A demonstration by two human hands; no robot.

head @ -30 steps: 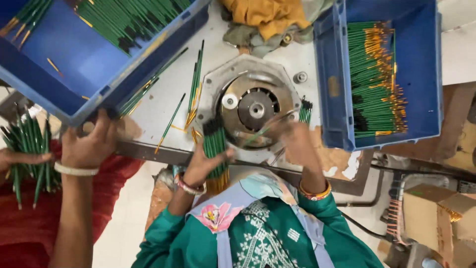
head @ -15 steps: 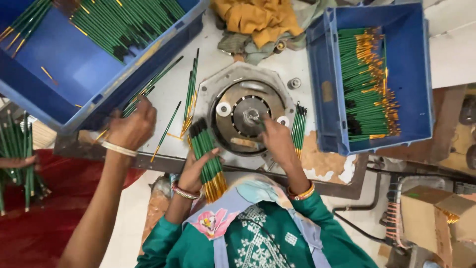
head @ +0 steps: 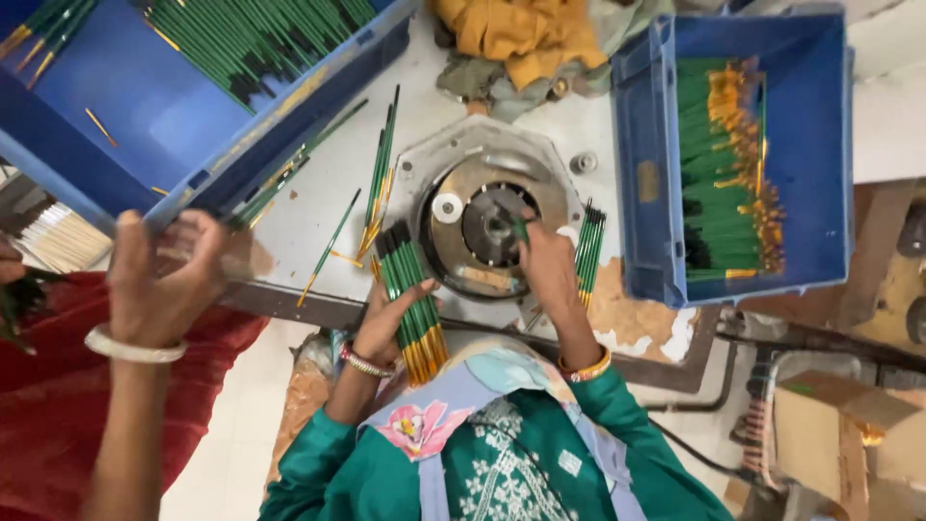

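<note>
From the head camera, looking straight down, my left hand (head: 386,314) is wrapped around a bundle of green pencils (head: 413,299) with gold ends, fingers curled round its middle so the sticks stay parallel; the bundle lies slanted over the near edge of the white worktable (head: 309,207), its dark tips pointing toward the round metal machine head (head: 487,222). I judge the pencils light, stiff and smooth-lacquered, so they are apt to slip lengthwise or fan out; the middle of the bundle looks the safest place to hold, with the whole palm. My right hand (head: 548,270) rests on the machine head, fingertips pinched together on a single green pencil (head: 519,228) at the dark central hub; a slim thing like that is best held near its end. Just right of that hand lies a small group of green pencils (head: 588,246) on the table, beside the blue crate (head: 820,154) of finished ones. A co-worker's hand (head: 159,280) at my left touches the rim of another blue crate (head: 125,106).
</note>
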